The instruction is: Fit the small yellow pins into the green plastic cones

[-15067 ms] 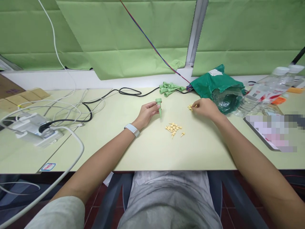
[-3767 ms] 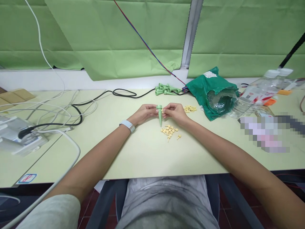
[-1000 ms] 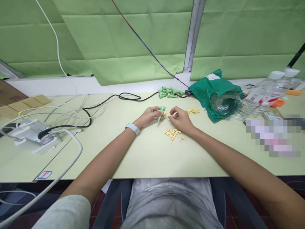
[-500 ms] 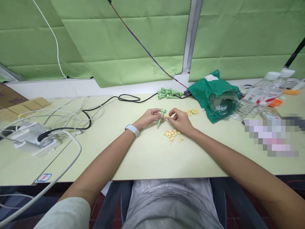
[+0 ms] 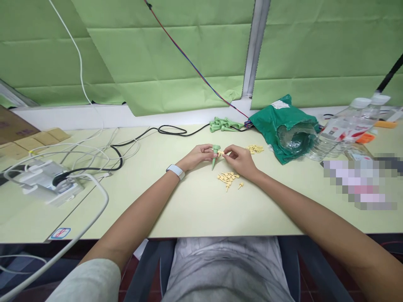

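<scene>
Green curtains [image 5: 176, 71] hang behind a pale desk [image 5: 195, 209]. A yellow peg [image 5: 221, 153] is pinched by the fingers of the right hand [image 5: 239, 160], just beside a green plastic spike [image 5: 215, 156] grasped by the left hand [image 5: 198, 155]. If the pinch slips, the peg could be lost among the pile of yellow pegs [image 5: 227, 180] just below.

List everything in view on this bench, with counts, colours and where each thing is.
tapered plastic spike: one, green, tip down, in left hand
small peg: one, pale yellow, pinched by right hand
peg pile: many, pale yellow, on table, before the hands
second peg pile: many, pale yellow, beyond right hand
spike bunch: many, green, table's back edge
plastic bag: one, dark green, back right
plastic bottles: two, clear, far right
power strip: one, white, left
cables: several, black and white, left
wristband: one, white, left wrist
hands: two, bare, mid-table
</scene>
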The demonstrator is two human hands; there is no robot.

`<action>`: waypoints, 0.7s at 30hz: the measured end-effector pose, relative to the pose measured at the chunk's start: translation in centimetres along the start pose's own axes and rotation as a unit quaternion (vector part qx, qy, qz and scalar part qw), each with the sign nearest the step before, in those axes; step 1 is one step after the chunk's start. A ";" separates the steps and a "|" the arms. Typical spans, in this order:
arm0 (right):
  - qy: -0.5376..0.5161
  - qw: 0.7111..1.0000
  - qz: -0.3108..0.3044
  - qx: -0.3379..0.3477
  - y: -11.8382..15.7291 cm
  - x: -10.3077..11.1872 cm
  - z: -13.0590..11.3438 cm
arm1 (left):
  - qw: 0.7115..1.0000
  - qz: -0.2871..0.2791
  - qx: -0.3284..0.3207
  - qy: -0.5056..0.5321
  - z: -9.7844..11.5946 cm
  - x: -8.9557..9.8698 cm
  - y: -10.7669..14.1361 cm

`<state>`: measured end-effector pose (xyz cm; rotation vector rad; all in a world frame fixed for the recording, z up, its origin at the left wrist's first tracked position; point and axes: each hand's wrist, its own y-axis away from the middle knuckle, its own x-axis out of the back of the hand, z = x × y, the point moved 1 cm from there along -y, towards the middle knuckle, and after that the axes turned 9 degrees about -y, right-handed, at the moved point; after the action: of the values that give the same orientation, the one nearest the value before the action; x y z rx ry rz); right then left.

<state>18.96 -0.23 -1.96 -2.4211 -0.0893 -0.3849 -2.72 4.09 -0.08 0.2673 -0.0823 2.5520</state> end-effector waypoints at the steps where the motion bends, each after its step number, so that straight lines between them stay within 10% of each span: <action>1: 0.006 1.000 0.000 -0.012 0.0 0.1 0.0 | 1.000 -0.001 -0.001 0.001 0.0 0.0 0.0; 21: 0.051 0.997 -0.028 -0.054 -0.1 0.0 0.0 | 1.000 0.004 -0.008 0.011 -0.5 0.2 -0.3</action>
<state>18.99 -0.17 -1.88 -2.5051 -0.0949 -0.5509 -2.80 4.49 -0.55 0.2341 -0.0963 2.5612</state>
